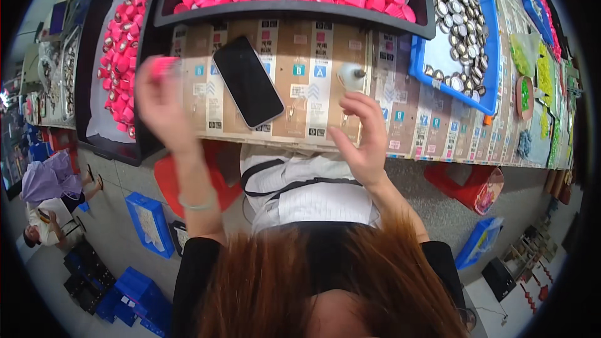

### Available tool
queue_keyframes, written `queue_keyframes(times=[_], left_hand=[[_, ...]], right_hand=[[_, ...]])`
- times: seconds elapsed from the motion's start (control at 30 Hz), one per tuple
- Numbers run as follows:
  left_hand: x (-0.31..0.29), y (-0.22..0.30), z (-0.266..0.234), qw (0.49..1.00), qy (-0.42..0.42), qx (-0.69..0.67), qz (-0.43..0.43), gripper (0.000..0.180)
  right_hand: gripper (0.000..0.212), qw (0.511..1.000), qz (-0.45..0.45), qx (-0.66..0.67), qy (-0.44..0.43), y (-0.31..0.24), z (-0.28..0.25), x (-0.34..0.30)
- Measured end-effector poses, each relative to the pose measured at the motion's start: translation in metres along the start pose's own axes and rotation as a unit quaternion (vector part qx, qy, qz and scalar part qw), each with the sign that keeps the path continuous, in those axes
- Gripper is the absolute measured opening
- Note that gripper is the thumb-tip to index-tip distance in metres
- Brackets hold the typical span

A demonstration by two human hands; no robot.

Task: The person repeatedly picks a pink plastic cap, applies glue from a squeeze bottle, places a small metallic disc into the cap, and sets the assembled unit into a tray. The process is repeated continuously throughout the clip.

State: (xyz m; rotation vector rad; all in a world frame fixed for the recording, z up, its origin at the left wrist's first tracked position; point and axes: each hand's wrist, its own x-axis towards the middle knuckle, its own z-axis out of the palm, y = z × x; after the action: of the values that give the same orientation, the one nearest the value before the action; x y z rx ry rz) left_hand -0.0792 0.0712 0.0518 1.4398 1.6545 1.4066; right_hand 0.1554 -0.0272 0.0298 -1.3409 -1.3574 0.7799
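Note:
My left hand (159, 109) is smeared by motion beside the long black tray on the left. A bright pink cap (164, 67) is pinched at its fingertips. My right hand (364, 134) hovers over the table's near edge, thumb and fingers apart with nothing between them. Just beyond those fingers is a small whitish bottle (349, 79) with a dark tip, slightly blurred. Between my hands a black-screened phone (249, 84) lies at a slant on the table (291, 126).
A black tray (294, 11) heaped with pink fluted caps spans the far side. Pink caps with metal pieces fill the left black tray (94, 106). At right, a blue tray (457, 95) holds round metal pieces. Red stools (460, 186) stand below the table. Another person (47, 225) sits far left.

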Motion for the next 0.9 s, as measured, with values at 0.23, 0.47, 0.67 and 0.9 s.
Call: queue_keyframes(times=[0.23,0.47,0.67,0.9], left_hand=[[0.104,0.002,-0.022,0.976,-0.027,0.156,0.15,0.031],[0.181,-0.024,0.093,0.91,-0.196,0.315,0.184,0.027],[0.2,-0.04,0.123,0.846,-0.131,0.413,0.31,0.032],[0.1,0.031,0.097,0.951,-0.247,-0.172,0.072,0.022]], right_hand=[[0.044,0.993,0.028,-0.016,0.11,0.035,-0.018,-0.003],[0.06,0.996,0.048,-0.065,0.04,0.048,-0.002,0.012],[0.053,0.992,0.008,-0.122,0.037,0.051,-0.001,0.025],[0.037,0.987,0.109,0.107,0.045,0.053,-0.006,0.027]])
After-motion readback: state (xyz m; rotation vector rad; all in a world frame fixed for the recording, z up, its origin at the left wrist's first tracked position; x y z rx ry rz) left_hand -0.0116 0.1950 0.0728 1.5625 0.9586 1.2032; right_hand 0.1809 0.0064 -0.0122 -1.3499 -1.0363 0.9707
